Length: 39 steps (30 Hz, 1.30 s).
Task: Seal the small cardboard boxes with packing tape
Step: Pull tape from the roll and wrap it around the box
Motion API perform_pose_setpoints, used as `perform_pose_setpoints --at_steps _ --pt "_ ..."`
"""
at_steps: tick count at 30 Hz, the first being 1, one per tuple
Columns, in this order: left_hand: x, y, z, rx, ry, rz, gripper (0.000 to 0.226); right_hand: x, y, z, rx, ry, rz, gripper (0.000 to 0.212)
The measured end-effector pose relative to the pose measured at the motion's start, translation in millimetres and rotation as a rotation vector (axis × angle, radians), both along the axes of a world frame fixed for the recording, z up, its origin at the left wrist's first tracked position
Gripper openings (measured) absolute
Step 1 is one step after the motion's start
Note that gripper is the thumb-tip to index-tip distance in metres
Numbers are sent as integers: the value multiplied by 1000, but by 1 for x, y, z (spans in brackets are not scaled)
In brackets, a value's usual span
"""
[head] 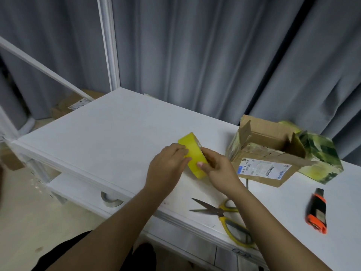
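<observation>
— Yellow, that roll of packing tape (192, 153)?

— Yes, translucent yellow, tilted on edge above the middle of the white table (101, 124). The left hand (168, 165) curls round its near left side; the right hand (216, 167) pinches its right edge, thumb on the band.

— And the boxes?

— One cardboard box (263, 151) sits to the right with flaps open and a printed label on its near flap. Its inside is hard to make out.

— Anything else?

— Yellow-handled scissors (224, 216) lie near, partly hidden under the right forearm. An orange-and-black utility knife (317, 211) lies far right.
</observation>
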State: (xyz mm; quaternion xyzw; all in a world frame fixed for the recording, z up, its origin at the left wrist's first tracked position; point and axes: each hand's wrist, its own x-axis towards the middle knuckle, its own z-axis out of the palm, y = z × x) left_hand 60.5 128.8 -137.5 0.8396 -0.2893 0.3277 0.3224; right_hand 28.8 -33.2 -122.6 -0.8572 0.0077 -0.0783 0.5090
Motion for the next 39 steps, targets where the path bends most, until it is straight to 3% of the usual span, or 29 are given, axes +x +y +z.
perform_pose_setpoints --at_steps 3,5,9,12,14,17,23,26,30,32,34,39 --pt "5 7 7 167 -201 23 3 -3 13 -1 146 -46 -27 36" --pt "4 6 9 208 -199 33 15 -4 17 -2 193 -66 -77 37" --pt "7 7 26 244 2 69 6 -5 17 -3 169 -44 -68 32" --pt "18 19 28 143 235 -14 16 -11 9 0 156 -39 -46 34" --pt "14 23 25 61 277 -108 17 -13 4 1 186 -38 -55 34" --pt "6 17 21 35 360 -128 41 -16 5 2 218 -47 -46 31" --pt "4 6 21 -82 399 -157 19 -21 9 -2 285 -58 -68 30" --pt "0 8 25 -8 307 -122 12 -24 9 -2 296 -56 -74 32" --pt "-4 6 31 243 -24 -68 9 -23 10 -4 348 -60 -106 33" --pt "-4 5 31 333 -96 -79 3 -23 10 -4 390 -55 -121 33" --pt "-4 3 32 375 -58 -93 14 -25 8 -4 342 -68 -87 35" --pt "0 7 39 342 248 -133 27 -28 -8 -3 39 16 57 45"
